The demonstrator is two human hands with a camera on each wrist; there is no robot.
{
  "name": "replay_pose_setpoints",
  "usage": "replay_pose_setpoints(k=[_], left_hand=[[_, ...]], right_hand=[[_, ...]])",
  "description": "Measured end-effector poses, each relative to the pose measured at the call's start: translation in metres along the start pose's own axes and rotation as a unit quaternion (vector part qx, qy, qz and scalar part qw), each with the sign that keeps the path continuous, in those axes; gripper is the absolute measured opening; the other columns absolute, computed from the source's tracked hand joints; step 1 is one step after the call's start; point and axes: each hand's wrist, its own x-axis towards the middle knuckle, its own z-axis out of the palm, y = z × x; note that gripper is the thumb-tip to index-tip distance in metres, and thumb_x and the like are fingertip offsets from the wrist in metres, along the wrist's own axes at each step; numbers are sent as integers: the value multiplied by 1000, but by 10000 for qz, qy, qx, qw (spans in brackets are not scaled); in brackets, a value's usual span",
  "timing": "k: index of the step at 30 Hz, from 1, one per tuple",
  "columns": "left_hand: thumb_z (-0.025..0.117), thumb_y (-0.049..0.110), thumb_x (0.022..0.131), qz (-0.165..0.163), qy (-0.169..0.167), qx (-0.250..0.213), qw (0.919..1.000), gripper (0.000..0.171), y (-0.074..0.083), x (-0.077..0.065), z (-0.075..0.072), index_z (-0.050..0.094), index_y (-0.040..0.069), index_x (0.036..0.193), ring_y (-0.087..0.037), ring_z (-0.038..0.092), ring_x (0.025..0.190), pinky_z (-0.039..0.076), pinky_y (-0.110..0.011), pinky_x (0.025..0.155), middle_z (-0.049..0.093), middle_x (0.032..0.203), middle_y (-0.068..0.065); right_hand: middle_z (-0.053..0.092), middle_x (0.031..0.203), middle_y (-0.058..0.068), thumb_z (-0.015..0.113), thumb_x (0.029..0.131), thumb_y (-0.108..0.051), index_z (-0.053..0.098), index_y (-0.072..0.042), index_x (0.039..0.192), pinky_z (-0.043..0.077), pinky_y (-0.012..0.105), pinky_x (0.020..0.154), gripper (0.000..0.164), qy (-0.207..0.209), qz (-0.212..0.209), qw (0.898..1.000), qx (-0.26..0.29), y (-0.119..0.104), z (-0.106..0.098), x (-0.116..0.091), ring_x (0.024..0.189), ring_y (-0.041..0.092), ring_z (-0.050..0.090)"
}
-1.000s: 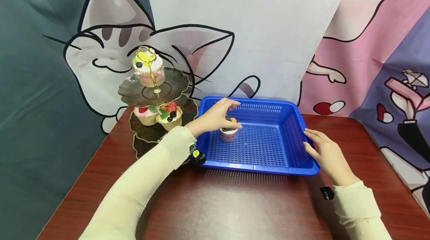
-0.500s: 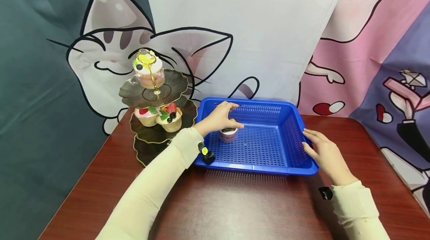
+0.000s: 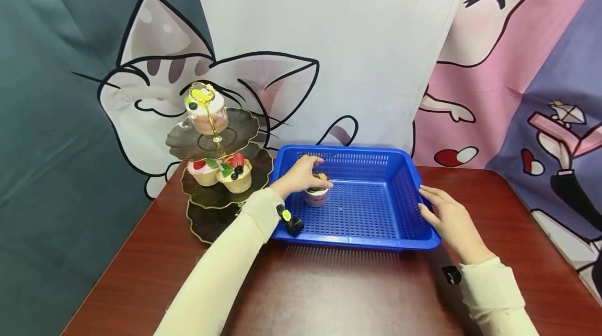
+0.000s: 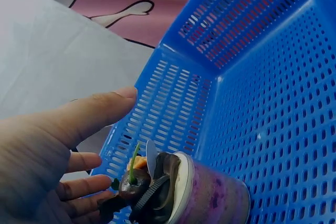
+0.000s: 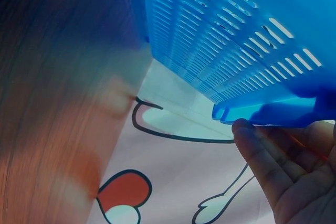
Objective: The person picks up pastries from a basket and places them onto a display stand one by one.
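A small dessert cup [image 3: 316, 198] stands upright in the left part of a blue plastic basket [image 3: 348, 241]. Pink-and-cream layers and a dark topping show on the cup [image 4: 216, 195] in the left wrist view. My left hand [image 3: 299, 177] is over it, thumb and fingers spread around the topping. The left wrist view has the thumb clear of the cup and the fingers close beside the topping; whether they touch is unclear. At the basket's right side, my right hand [image 3: 447, 219] rests its fingertips on the rim, the fingers [image 5: 262, 166] fairly straight.
Left of the basket rises a dark, gold-edged tiered stand [image 3: 188, 140]. Its top tier bears another dessert cup [image 3: 207, 116]; two fruit-topped cupcakes [image 3: 235, 176] sit one tier lower. A cartoon-printed cloth [image 3: 348, 64] hangs behind the reddish-brown table [image 3: 338, 289].
My left hand has shifted slightly and lowered toward the cup, its fingers nearer the topping. The right hand stays at the basket rim. The head view has tilted up a little.
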Motion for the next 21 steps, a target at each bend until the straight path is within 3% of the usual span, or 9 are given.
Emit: replay_pose_setpoints(k=[10,21], left_hand=[[79,36,78,-247,-59,245,9994,82,-6,4,4,41,1,142,-32,44,131,41,-42,107,46,141,-20],[78,38,79,-514,-433,507,9964,84,-9,12,9,39,0,143,-29,47,130,40,-40,108,48,140,-19]], right_hand=[[53,132,27,62,92,-16,55,7,129,41,65,93,44,58,-59,10000,24,1,2,-1,118,49,51],[54,131,27,62,92,-14,55,7,128,41,65,93,43,99,-33,9999,38,2,2,-1,118,49,51]])
